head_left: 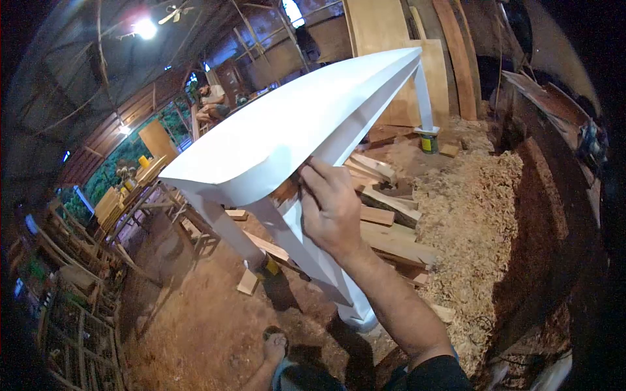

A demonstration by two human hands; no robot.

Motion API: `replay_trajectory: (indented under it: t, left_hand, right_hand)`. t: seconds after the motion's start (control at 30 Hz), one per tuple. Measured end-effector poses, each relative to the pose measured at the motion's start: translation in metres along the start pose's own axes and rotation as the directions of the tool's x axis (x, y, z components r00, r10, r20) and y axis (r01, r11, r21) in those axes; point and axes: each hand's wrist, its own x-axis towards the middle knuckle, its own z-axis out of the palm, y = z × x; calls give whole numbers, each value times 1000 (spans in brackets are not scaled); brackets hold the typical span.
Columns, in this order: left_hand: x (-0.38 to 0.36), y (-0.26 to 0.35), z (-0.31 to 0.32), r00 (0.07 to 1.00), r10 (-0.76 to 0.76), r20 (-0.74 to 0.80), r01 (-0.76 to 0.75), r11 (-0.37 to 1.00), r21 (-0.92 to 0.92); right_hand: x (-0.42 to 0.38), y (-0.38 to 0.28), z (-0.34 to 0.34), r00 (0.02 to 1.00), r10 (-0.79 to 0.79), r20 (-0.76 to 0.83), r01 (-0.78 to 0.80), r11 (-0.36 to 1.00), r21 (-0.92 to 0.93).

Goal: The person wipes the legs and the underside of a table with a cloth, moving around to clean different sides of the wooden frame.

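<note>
A long white-painted table (261, 124) with a rounded near corner stretches from in front of me toward the back. My right hand (331, 212) reaches up from the lower right to the underside of its near edge. Its fingers are curled and pressed together against the apron below the tabletop. What they hold, if anything, is hidden; a brownish patch shows beside the fingertips. Just below the hand is a white table leg (306, 260). My left hand is out of view.
A far leg stands on a can (429, 142). Wood offcuts (385, 218) lie beneath the table, with wood shavings (466, 241) at right. A person (212, 103) sits in the background. Stacked boards (114, 205) rest at left. My foot (275, 345) is below.
</note>
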Motion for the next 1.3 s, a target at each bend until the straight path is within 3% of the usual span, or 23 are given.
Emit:
replay_trajectory:
  t: [0.07, 0.17, 0.27, 0.37, 0.57, 0.67, 0.77, 0.87, 0.97, 1.17, 1.3]
  left_hand:
    - [-3, 2, -2, 998, -52, 35, 56, 989, -138]
    - [-10, 31, -4, 1000, -20, -6, 21, 977, 214]
    - [-5, 15, -8, 997, -57, 51, 48, 985, 168]
    - [-7, 17, -7, 997, -6, 80, 11, 998, -54]
    - [0, 7, -11, 991, -54, 119, 61, 997, -50]
    - [1, 7, -14, 978, -126, 167, 175, 931, -322]
    - [-1, 21, -10, 989, -56, 138, 67, 995, -73]
    - [0, 9, -6, 990, -15, 141, 63, 937, -343]
    - [4, -1, -10, 988, -87, 126, 114, 967, -228]
    - [-22, 97, -6, 991, 88, 96, -106, 974, 201]
    - [-7, 69, 1, 992, 101, 76, -118, 954, 277]
  right_hand:
    - [-2, -12, -1, 999, -32, 37, 31, 999, 20]
    - [-6, -16, 0, 998, -30, 53, 27, 998, 51]
    - [-5, -20, 1, 999, -38, 39, 36, 998, 57]
    - [-6, -34, -1, 995, -70, 71, 64, 994, 87]
    - [-8, -39, 0, 995, -86, 56, 86, 996, 14]
    - [-8, -45, -5, 994, -84, 66, 85, 996, -12]
    - [-9, -42, -6, 995, -62, 80, 59, 998, 39]
    - [-14, -45, -4, 996, -33, 79, 29, 998, 52]
    - [-33, -44, -5, 998, -8, 68, 5, 999, 33]
    - [-115, -41, -25, 984, 160, 80, -153, 985, -83]
    - [-180, -39, -40, 935, 343, 88, -331, 935, -124]
